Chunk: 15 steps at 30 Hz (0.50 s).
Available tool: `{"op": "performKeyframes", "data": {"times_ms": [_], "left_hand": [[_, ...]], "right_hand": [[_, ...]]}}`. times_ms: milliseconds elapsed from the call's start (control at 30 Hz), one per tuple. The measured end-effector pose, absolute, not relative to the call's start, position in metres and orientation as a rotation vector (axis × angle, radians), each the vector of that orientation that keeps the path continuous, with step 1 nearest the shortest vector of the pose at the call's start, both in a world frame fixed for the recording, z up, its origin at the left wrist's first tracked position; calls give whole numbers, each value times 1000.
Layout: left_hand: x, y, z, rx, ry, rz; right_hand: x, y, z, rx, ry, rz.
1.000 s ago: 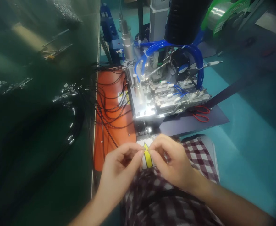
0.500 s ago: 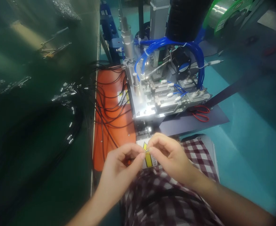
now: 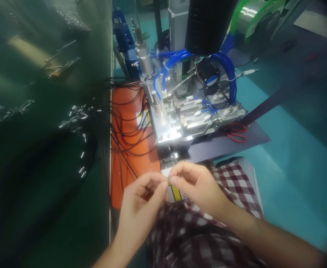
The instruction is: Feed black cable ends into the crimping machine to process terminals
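My left hand (image 3: pixel 141 197) and my right hand (image 3: pixel 198 186) meet above my lap, thumb and forefinger pinched on each. Something tiny sits between the touching fingertips, too small and too covered to name. Below the fingers is a white label with a yellow arrow (image 3: pixel 176 193), partly hidden by the hands. Just beyond them stands a metal machine fixture (image 3: pixel 169 130) with blue air tubes (image 3: pixel 230 82). Black cables (image 3: pixel 121 137) lie across the orange plate (image 3: pixel 130 156) to the left of the fixture.
A dark green table (image 3: pixel 68 223) fills the left side, bearing bundled cables with shiny metal ends (image 3: pixel 76 115). A green-rimmed wire spool (image 3: pixel 248 16) hangs at the upper right, near a thick black hose (image 3: pixel 208 26). Red-handled scissors (image 3: pixel 237 134) lie right of the fixture.
The view has shifted slightly, so the machine sits a little further left. My hands stay pinched together, and the right fingertips have closed in nearer to the left ones.
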<state>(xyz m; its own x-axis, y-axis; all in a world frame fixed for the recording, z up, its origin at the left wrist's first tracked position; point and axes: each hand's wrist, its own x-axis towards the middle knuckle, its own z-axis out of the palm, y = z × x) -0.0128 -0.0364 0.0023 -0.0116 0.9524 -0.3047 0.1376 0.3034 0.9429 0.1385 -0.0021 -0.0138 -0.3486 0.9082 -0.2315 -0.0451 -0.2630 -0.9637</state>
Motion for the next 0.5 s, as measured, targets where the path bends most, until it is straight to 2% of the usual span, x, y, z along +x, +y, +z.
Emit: {"op": "performKeyframes", "data": {"times_ms": [200,400,500], "left_hand": [[-13,-37,1,1071,1426,925],[-10,-38,-1,1093,1478,946],[-8,-40,-1,1135,1507,962]], "right_hand": [[140,-4,-16,-1195,-1244,1661],[142,-10,-23,-1126,-1521,1084],[143,-12,-23,-1054,-1587,938]]}}
